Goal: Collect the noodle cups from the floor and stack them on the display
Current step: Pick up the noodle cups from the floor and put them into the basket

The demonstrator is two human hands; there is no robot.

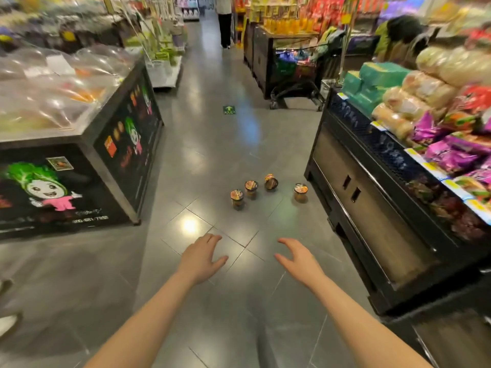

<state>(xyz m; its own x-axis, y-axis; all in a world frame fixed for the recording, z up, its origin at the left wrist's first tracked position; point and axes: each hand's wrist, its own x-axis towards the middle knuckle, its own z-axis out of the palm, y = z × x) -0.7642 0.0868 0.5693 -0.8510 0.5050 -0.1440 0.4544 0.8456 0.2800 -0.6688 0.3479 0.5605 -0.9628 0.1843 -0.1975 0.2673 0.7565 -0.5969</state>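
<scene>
Several noodle cups stand on the grey tiled floor ahead of me: one at the front left [237, 199], one just behind it [251, 189], one tipped on its side [271, 181] and one at the right [300, 192] near the display. The black display [372, 208] with snack packs runs along the right. My left hand [203, 257] and my right hand [299, 258] reach forward over the floor, fingers spread and relaxed, holding nothing, well short of the cups.
A black produce stand [111, 144] with cartoon pictures stands at the left. A shopping cart [295, 75] is parked further down the aisle at the right. A person [224, 22] stands far down the aisle. A green floor sticker [229, 110] lies beyond the cups.
</scene>
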